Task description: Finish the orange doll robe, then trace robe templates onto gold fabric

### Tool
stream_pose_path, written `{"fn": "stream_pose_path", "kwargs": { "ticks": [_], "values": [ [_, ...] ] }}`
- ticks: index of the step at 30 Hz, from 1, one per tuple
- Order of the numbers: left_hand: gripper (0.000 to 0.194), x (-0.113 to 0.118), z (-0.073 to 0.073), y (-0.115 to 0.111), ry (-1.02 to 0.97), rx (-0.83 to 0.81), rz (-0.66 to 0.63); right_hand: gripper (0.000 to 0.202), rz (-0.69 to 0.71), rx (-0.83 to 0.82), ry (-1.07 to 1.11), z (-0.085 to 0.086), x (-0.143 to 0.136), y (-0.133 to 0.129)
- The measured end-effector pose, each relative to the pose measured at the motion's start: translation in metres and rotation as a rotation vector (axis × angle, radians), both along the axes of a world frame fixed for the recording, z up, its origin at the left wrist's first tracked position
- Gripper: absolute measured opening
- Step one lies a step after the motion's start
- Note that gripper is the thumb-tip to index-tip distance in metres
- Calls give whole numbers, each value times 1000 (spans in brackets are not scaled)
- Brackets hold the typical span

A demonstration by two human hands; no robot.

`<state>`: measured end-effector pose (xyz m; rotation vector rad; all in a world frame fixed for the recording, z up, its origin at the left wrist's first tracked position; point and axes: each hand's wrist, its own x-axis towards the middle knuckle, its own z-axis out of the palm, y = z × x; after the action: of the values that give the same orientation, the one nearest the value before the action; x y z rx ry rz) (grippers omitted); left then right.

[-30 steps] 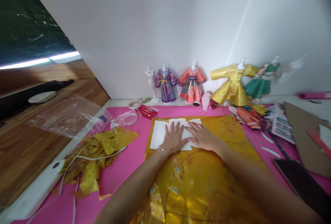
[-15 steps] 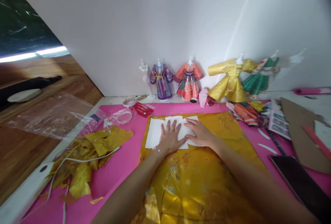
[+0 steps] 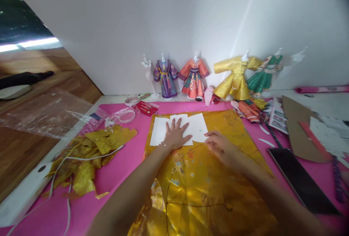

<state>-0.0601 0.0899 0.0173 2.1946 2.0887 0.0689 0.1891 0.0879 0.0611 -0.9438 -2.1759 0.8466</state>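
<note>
Gold patterned cloth [image 3: 196, 178] covers the middle of the pink mat, with dark curved lines drawn on it. White paper pieces [image 3: 198, 127] lie side by side and partly overlapping near its far edge; the right one bears a small green mark. My left hand [image 3: 176, 134] rests flat on the papers with fingers spread. My right hand [image 3: 219, 145] is at the lower right corner of the right paper, fingers bent and slightly blurred; whether they pinch the paper edge is unclear.
Small dressed mannequins [image 3: 195, 79] stand along the white wall. Yellow cloth scraps [image 3: 89, 156] and a white cable lie left, near tape rolls [image 3: 127, 116]. A black phone-like slab [image 3: 300, 178] and brown card [image 3: 302, 130] lie right.
My right hand has lifted off the right paper and moved right and toward me, uncovering the green mark. My left hand stays on the papers. The view has shifted slightly.
</note>
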Motion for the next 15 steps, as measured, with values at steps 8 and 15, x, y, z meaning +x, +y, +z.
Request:
{"fn": "stream_pose_path", "kwargs": {
  "ticks": [8, 15],
  "values": [
    [71, 1, 7, -1, 1, -32, 2, 38, 430, -249, -153, 35, 3, -88],
    [74, 1, 12, 4, -16, -84, 17, 15, 561, -206, 345, 101, 0, -123]
  ]
}}
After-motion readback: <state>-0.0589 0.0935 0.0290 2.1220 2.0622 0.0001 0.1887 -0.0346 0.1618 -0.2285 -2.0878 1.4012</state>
